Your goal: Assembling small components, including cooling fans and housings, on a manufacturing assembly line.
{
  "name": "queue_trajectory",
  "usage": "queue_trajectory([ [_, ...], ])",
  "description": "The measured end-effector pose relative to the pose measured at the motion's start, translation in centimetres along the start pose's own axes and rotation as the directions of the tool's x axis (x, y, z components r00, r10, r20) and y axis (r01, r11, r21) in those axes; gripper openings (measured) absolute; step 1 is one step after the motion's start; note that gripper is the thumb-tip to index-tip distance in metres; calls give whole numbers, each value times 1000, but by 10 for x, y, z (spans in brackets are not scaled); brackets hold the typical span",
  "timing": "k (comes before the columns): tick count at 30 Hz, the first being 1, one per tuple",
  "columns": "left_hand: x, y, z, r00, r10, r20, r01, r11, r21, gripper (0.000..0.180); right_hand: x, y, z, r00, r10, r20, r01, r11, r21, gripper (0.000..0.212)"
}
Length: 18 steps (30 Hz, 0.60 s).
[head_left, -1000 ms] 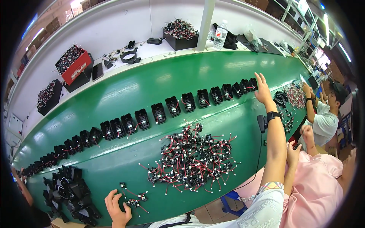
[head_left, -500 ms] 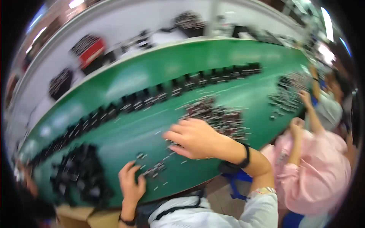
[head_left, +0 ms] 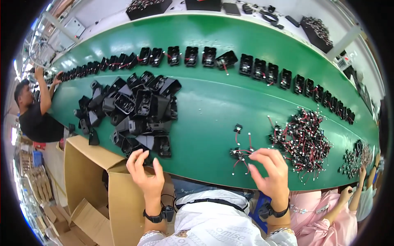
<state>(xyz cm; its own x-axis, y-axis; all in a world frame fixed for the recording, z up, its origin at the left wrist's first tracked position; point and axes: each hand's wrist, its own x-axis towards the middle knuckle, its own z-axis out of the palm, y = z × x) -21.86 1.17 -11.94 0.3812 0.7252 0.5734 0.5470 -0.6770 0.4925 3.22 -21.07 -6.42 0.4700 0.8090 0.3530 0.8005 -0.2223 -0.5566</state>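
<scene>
My left hand [head_left: 147,174], its fingers apart, is at the near edge of a pile of black plastic housings [head_left: 143,102]. Nothing shows in its grasp. My right hand [head_left: 271,172] is over the table's near edge, thumb and fingers parted, beside a few small black parts with red wires [head_left: 237,153]. Its fingertips come close to those wires; whether they touch cannot be made out. Another small wired part [head_left: 238,128] lies just beyond. To the right of this hand spreads a large heap of the same red-wired parts [head_left: 303,139].
A long row of open black housings [head_left: 191,56] runs across the green table [head_left: 205,106]. An open cardboard box [head_left: 127,205] stands below the near left edge. One co-worker in black [head_left: 39,119] is at the far left; others, one in pink [head_left: 324,213], sit at the right.
The view has swung left and sharpened. My left hand has gone from the small wired parts to the housings; my right hand has moved from the big heap to those small parts.
</scene>
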Motion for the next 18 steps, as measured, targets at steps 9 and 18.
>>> queue_trajectory([
  [9,-14,-11,25,997,-6,77,5,1000,11,41,-13,6,39,986,159,45,-160,986,38,44],
  [18,-12,28,55,971,206,123,-173,958,-230,37,-4,-5,53,942,337,-4,-337,940,-49,31],
])
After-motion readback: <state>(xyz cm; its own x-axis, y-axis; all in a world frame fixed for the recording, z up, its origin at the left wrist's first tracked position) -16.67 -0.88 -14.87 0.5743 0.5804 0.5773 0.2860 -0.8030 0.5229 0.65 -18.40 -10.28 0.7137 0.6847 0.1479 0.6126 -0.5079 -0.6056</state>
